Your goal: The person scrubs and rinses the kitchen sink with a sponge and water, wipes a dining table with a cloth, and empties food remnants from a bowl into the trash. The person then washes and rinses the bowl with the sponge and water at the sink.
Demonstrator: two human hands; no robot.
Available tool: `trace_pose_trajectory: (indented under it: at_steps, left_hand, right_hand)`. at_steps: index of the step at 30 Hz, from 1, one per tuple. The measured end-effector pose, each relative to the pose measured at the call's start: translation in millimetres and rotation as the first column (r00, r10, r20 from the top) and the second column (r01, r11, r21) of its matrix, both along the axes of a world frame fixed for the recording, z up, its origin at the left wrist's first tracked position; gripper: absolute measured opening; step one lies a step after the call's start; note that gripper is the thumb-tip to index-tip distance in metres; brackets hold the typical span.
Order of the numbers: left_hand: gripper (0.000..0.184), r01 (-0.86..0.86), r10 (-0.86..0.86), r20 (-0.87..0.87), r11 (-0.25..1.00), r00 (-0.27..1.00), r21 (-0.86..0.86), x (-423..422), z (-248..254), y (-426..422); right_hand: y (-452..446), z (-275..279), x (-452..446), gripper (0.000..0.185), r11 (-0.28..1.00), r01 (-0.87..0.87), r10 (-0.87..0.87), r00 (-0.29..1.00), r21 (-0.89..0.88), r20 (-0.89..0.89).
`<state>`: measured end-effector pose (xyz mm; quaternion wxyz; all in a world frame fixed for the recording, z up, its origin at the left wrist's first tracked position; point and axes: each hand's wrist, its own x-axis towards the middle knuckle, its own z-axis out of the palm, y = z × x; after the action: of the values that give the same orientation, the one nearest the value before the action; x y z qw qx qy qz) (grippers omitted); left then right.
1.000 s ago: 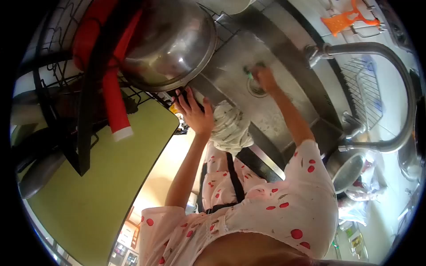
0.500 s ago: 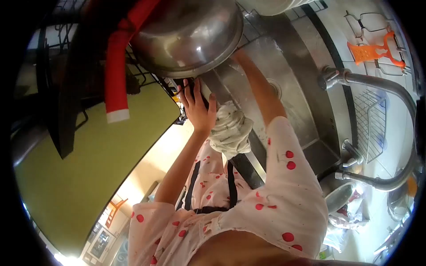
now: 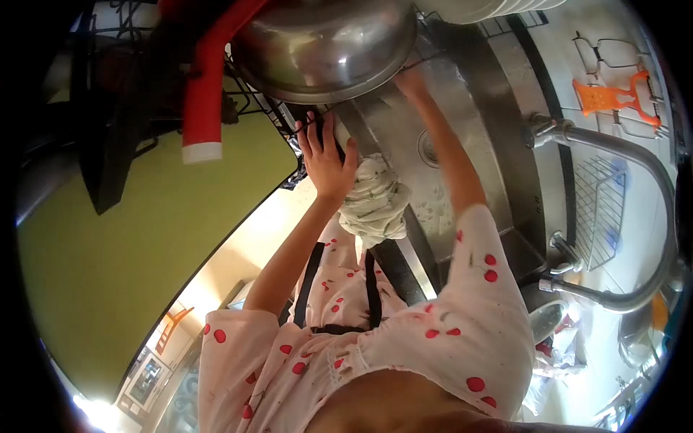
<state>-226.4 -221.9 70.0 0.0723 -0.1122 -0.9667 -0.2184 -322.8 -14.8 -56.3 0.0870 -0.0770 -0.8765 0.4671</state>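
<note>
Left hand (image 3: 330, 167) is lying open; right hand (image 3: 411, 84), grip unseen, is risking knocking the silvery round steel bowl (image 3: 328, 58) by hanging close

This is a kitchen, by its look a home one. A steel sink (image 3: 498, 130) with a round drain (image 3: 428, 148) fills the upper centre, and a curved tap (image 3: 613, 146) arches over the right side. A large metal bowl (image 3: 328, 54) sits at the top, an orange utensil (image 3: 606, 97) hangs at the upper right, and a wire rack (image 3: 600, 216) stands below it. A glass-fronted cabinet (image 3: 146, 379) shows at the lower left.
</note>
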Motion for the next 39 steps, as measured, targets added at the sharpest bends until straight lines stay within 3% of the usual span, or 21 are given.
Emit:
trace_pose_trajectory:
  at_steps: [4, 7, 8, 9, 11, 12, 14, 17, 18, 19, 22, 24, 27, 29, 31, 33, 35, 36, 37, 39]
  left_hand:
    - [0.054, 0.005, -0.005, 0.002, 1.0, 1.0, 0.017, -2, -1, 1]
    - [0.054, 0.009, -0.009, 0.022, 1.0, 1.0, 0.015, 2, 1, -2]
    - [0.054, 0.008, -0.008, 0.026, 1.0, 1.0, 0.014, 2, 0, -1]
    - [0.053, 0.012, -0.012, 0.007, 1.0, 1.0, 0.006, 3, 1, -2]
    - [0.051, 0.032, -0.032, -0.039, 0.999, 0.999, -0.003, 1, 1, -1]
    - [0.052, 0.031, -0.032, -0.051, 0.999, 0.998, -0.004, 1, 0, -1]
    - [0.052, 0.025, -0.026, -0.046, 1.0, 0.999, -0.01, 3, 1, 0]
    - [0.053, 0.007, -0.007, -0.032, 1.0, 0.999, -0.013, 2, 2, 0]
    - [0.053, 0.005, -0.006, -0.034, 1.0, 0.999, -0.019, 1, 1, 0]
    - [0.054, 0.003, -0.004, -0.03, 1.0, 1.0, -0.025, 2, 0, -1]
    - [0.054, 0.024, -0.025, -0.056, 0.999, 0.998, -0.023, 3, -5, -3]
    - [0.054, 0.024, -0.025, -0.043, 1.0, 0.999, -0.02, 3, -5, -3]
    - [0.055, 0.023, -0.022, -0.043, 1.0, 0.999, 0.017, 2, -3, -1]
    - [0.055, 0.034, -0.034, -0.053, 0.999, 0.998, 0.005, 2, -5, -2]
    - [0.055, 0.037, -0.036, -0.071, 0.999, 0.997, 0.01, 4, -10, -3]
    - [0.053, 0.039, -0.039, -0.072, 0.999, 0.997, 0.0, 5, -8, -4]
    - [0.052, 0.042, -0.042, -0.089, 0.999, 0.995, 0.007, 4, -12, -4]
    - [0.052, 0.054, -0.051, -0.09, 0.998, 0.995, 0.03, 4, -15, -6]
    - [0.052, 0.045, -0.043, -0.078, 0.999, 0.996, 0.026, 9, -14, -8]
    - [0.051, 0.039, -0.037, -0.075, 0.999, 0.996, 0.026, 5, -15, -4]
  right_hand:
    - [-54, -55, -59, 0.026, 0.987, -0.132, 0.137, 0.989, 0.094, -0.053]
    - [-65, -81, -10, 0.028, 0.936, -0.318, 0.332, 0.94, 0.15, -0.077]
    - [-55, -52, 22, 0.027, 0.903, -0.428, 0.419, 0.896, 0.04, 0.147]
    - [-45, -29, 54, 0.029, 0.869, -0.379, 0.466, 0.844, -0.32, 0.267]
    - [-18, -13, 122, 0.034, 0.819, -0.471, 0.552, 0.804, -0.328, 0.223]
    - [-7, -24, 158, 0.034, 0.789, -0.614, 0.607, 0.787, 0.041, 0.107]
    - [11, -49, 211, 0.031, 0.85, -0.495, 0.526, 0.808, -0.18, 0.264]
    - [27, -13, 199, 0.028, 0.896, -0.441, 0.355, 0.646, -0.049, 0.676]
    - [31, 12, 180, 0.026, 0.936, -0.35, 0.316, 0.81, -0.025, 0.495]
    - [36, -9, 162, 0.026, 0.986, -0.164, 0.166, 0.935, -0.033, 0.314]
    - [29, 3, 81, 0.024, 0.995, -0.043, 0.067, 0.964, -0.095, 0.259]
    - [5, -30, 46, 0.025, 0.975, -0.118, 0.11, 0.993, -0.187, -0.049]
    - [-22, -59, 68, 0.03, 0.873, -0.424, 0.412, 0.906, 0.241, 0.101]
    - [-25, -31, 122, 0.038, 0.868, -0.495, 0.493, 0.868, 0.031, 0.059]
    - [-8, -34, 182, 0.038, 0.806, -0.568, 0.54, 0.82, 0.164, 0.189]
    - [14, -28, 242, 0.032, 0.736, -0.621, 0.478, 0.759, 0.271, 0.441]
    - [38, -4, 283, 0.029, 0.816, -0.499, 0.334, 0.819, 0.293, 0.466]
    - [37, 19, 295, 0.026, 0.907, -0.303, 0.085, 0.812, 0.293, 0.578]
    - [35, 41, 308, 0.024, 0.943, -0.091, -0.158, 0.726, 0.322, 0.67]
    - [29, 59, 335, 0.023, 0.851, 0.25, -0.519, 0.534, 0.461, 0.668]
